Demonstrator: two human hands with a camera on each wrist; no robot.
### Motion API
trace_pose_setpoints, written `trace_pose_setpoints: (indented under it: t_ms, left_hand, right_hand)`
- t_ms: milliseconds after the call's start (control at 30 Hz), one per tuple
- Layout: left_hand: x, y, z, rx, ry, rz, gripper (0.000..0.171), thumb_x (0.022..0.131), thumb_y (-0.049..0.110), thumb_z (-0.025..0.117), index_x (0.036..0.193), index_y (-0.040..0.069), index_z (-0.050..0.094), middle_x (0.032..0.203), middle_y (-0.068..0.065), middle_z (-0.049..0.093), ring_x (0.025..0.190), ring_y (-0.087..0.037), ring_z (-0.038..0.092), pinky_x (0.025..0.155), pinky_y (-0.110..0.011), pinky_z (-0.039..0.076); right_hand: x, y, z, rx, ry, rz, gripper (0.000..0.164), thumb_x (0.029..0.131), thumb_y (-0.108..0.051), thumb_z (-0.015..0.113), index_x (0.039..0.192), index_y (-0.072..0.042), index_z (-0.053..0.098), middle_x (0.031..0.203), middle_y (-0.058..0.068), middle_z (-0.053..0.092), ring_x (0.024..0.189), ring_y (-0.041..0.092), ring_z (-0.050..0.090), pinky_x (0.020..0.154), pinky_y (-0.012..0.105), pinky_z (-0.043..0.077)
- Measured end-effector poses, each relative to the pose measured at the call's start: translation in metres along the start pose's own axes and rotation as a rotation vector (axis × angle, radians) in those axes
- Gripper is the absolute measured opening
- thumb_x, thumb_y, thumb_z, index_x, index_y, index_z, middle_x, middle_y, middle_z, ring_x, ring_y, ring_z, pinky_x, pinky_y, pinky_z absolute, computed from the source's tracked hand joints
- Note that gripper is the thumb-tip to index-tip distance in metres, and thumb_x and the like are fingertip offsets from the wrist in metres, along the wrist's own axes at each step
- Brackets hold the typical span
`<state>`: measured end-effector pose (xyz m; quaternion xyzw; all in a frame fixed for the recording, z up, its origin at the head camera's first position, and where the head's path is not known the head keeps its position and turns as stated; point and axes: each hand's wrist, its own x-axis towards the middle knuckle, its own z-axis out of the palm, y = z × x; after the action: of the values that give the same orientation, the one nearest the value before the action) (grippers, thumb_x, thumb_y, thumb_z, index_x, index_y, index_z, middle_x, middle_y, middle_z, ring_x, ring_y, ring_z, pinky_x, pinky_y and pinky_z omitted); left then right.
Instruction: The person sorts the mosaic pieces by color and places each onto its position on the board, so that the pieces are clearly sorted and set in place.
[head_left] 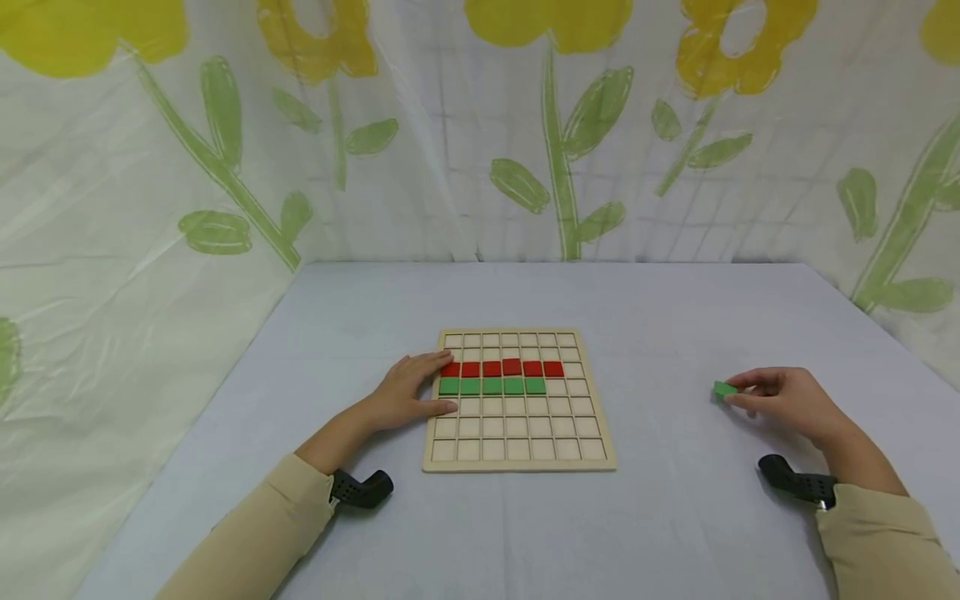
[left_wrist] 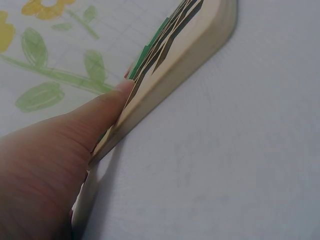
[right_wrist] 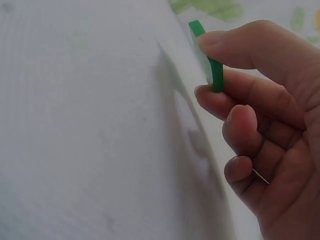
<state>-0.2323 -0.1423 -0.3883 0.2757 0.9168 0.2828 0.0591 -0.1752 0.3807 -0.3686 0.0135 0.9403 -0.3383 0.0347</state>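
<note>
A wooden grid board (head_left: 519,466) lies on the table with a row of several red tiles (head_left: 491,369) and, just nearer, a row of several green tiles (head_left: 492,387). One red tile (head_left: 512,367) sits slightly askew. My left hand (head_left: 403,393) rests on the board's left edge, fingers extended by the leftmost red tile. In the left wrist view its thumb (left_wrist: 107,107) lies over the board's rim (left_wrist: 170,80). Off to the right of the board, my right hand (head_left: 787,404) pinches a green tile (right_wrist: 216,75) between thumb and fingertips, the other fingers curled loosely.
A pale cloth-covered table (head_left: 660,517) extends around the board. Behind it hangs a white curtain (head_left: 465,150) printed with yellow flowers and green leaves. Black straps with cameras are worn on the left wrist (head_left: 362,489) and right wrist (head_left: 797,482).
</note>
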Motion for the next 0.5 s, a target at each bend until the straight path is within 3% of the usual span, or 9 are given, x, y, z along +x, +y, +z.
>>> trace_pose_setpoints:
  t_ms: [500]
  left_hand:
    - [-0.001, 0.001, -0.001, 0.004, 0.001, 0.0, 0.078, 0.084, 0.044, 0.065, 0.145, 0.008, 0.032, 0.152, -0.009, 0.029, 0.142, -0.031, 0.021, 0.117, -0.051, 0.005]
  right_hand:
    - [0.009, -0.017, 0.006, -0.047, 0.003, -0.073, 0.046, 0.084, -0.031, 0.069, 0.112, 0.005, 0.064, 0.071, 0.0, 0.061, 0.06, 0.006, 0.049, 0.053, 0.022, 0.04]
